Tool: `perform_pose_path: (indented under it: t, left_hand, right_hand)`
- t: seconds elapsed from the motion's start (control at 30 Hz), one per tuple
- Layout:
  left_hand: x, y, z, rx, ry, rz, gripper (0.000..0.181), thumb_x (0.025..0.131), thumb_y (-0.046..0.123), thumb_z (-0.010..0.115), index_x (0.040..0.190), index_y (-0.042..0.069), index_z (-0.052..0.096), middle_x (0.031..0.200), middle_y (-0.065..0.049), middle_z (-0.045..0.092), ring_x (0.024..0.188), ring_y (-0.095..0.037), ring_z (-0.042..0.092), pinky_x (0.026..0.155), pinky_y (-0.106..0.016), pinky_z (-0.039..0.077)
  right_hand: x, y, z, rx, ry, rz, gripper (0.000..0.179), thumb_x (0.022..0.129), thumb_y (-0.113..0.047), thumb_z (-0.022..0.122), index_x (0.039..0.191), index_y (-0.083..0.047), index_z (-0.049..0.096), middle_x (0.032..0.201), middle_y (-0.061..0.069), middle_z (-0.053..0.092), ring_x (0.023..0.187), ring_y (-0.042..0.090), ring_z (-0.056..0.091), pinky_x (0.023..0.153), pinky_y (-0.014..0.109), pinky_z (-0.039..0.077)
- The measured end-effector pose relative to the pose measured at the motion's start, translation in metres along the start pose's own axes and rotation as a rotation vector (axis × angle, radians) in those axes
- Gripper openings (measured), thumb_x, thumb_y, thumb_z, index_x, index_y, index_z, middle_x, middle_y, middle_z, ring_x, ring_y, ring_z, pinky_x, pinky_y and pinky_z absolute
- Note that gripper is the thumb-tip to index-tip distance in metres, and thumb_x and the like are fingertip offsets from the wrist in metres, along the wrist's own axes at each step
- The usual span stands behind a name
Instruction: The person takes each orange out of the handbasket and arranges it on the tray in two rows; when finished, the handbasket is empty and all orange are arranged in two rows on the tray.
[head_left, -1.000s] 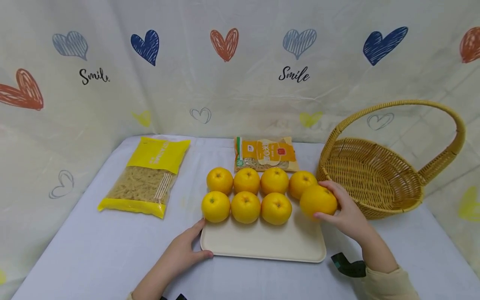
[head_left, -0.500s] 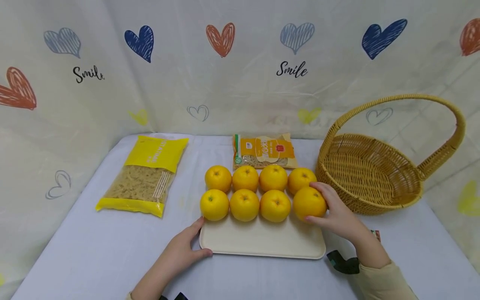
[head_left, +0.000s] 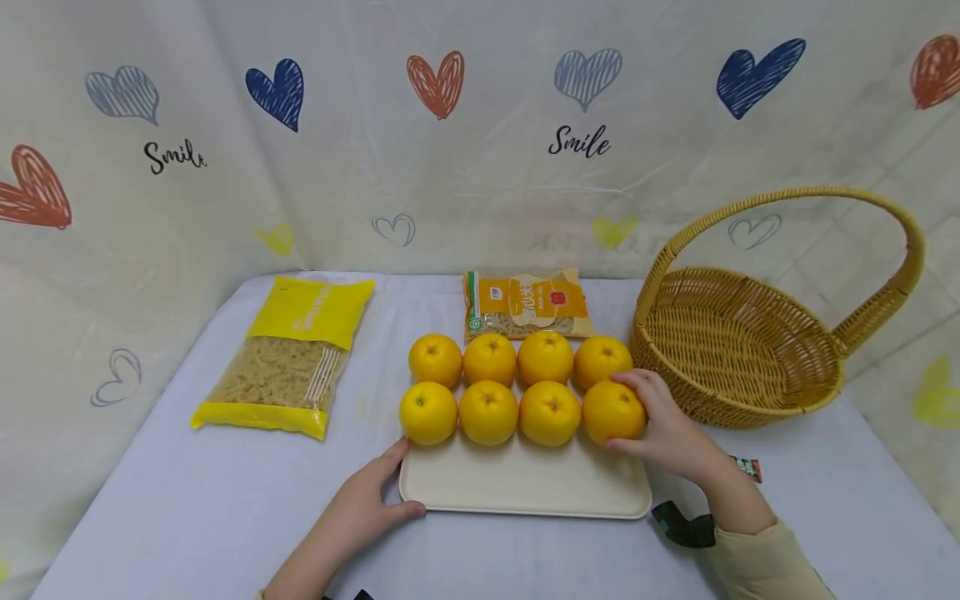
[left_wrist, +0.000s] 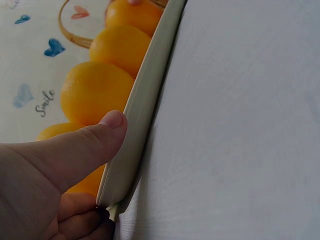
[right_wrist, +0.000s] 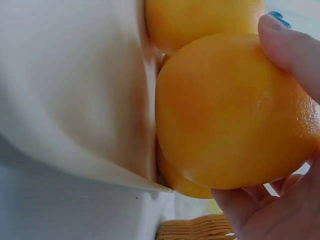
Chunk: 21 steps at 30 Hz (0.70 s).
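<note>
Two rows of oranges [head_left: 489, 412] sit along the back of a cream rectangular tray [head_left: 525, 483]. At the right end of the front row, my right hand [head_left: 671, 433] grips an orange [head_left: 609, 412] from its right side, thumb in front and fingers behind. The right wrist view has this orange [right_wrist: 230, 110] close up, low over the tray and against its neighbour. My left hand [head_left: 367, 500] holds the tray's left front corner. In the left wrist view its thumb [left_wrist: 95, 142] presses the rim, and the other fingers are bent around the corner, partly hidden.
A wicker basket [head_left: 738, 358] with a tall handle stands at the right, close behind my right hand. A yellow bag of dry food [head_left: 288, 358] lies at the left. Behind the oranges is an orange packet [head_left: 525, 304]. A small packet [head_left: 748, 468] lies by my right wrist.
My right hand has brought its orange left and down to the front row's right end. My left hand stays at the tray corner. The small packet has come into view.
</note>
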<state>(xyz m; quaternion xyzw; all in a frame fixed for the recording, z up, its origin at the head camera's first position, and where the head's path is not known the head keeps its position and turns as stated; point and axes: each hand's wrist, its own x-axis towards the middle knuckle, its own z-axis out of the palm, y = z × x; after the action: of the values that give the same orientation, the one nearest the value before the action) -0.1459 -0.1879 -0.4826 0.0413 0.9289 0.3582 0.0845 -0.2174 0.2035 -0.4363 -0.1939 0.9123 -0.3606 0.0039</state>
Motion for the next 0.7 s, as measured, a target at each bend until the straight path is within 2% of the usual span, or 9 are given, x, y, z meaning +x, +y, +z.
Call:
perform_pose_path:
  t: [0.5,0.7]
  left_hand:
    - [-0.0006,0.0019,-0.0004,-0.002,-0.001,-0.014,0.098,0.061,0.055,0.073,0.142,0.016,0.033,0.145,-0.003,0.036,0.132,-0.028,0.035,0.107,-0.049,0.031]
    - [-0.0009,0.0032,-0.0007,0.003,0.002,-0.003,0.097,0.062,0.055,0.072,0.141,0.016,0.033,0.144,-0.004,0.037,0.132,-0.029,0.036,0.107,-0.049,0.031]
  right_hand:
    - [0.001,0.0054,0.0032,-0.06,-0.013,-0.059,0.078,0.064,-0.021,0.082,0.127,-0.01,0.037,0.134,0.018,0.027,0.118,0.036,0.034,0.091,0.064,0.036]
    - [0.0,0.0066,0.0026,-0.035,-0.021,-0.039,0.082,0.064,-0.024,0.082,0.129,-0.011,0.034,0.134,0.018,0.024,0.117,0.036,0.034,0.09,0.065,0.037]
